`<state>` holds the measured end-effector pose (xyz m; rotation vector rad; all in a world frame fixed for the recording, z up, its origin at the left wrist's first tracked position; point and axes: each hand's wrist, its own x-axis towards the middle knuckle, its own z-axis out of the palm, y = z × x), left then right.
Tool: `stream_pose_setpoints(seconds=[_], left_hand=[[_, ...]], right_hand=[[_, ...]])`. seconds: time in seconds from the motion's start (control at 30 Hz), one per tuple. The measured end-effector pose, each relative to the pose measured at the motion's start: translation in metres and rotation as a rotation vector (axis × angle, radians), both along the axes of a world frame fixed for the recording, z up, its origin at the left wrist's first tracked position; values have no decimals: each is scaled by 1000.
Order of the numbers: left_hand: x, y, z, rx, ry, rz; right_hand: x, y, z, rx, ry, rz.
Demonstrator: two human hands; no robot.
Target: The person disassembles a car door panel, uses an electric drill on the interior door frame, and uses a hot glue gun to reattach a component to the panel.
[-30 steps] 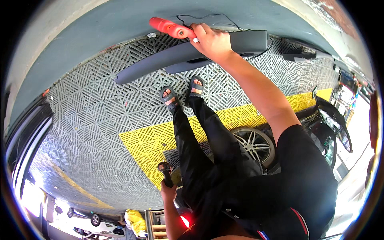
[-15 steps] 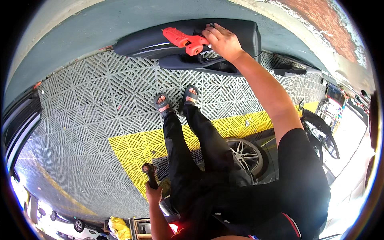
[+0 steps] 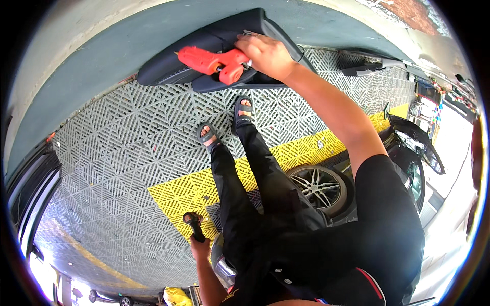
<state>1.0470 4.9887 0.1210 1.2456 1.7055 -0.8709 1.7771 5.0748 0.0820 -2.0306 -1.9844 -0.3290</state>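
In my right hand [image 3: 265, 55], high in the view, the fingers are closed on a red glue gun [image 3: 199, 60] whose narrow tip points left. That hand is over a black car door panel [image 3: 168, 61]; a small silvery bit shows at the fingertips. Whether those fingers also grip the panel is hidden by the hand. The panel sits tilted against the grey-painted lower wall, its right end raised. Low on the left, my left hand [image 3: 200, 248] is wrapped round the grip of a black pistol-shaped hand tool [image 3: 194, 224], held beside my leg.
Grey and yellow grated tiles [image 3: 122, 132] cover the floor. A car wheel [image 3: 319, 187] stands right of my legs, with a side mirror [image 3: 416, 140] farther right. A dark trim piece [image 3: 365, 69] lies along the wall. At the left rim is a dark, pale-edged part [image 3: 35, 199].
The door panel has tilted, its right end rising and shifting left. My right hand and the glue gun have moved left with it. My left hand still holds the black tool.
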Motion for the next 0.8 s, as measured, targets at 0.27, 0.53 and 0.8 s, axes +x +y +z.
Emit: stream_pose_setpoints(seconds=[0.27,0.53,0.8], left_hand=[[38,6,13,-3,-36,-190],[60,37,9,55,-76,-211],[82,74,-21,-30,-71,-175]], right_hand=[[34,-12,60,210,80,-187],[123,-187,154,-44,-186,-242],[72,-443,198,-27,-189,-1319]])
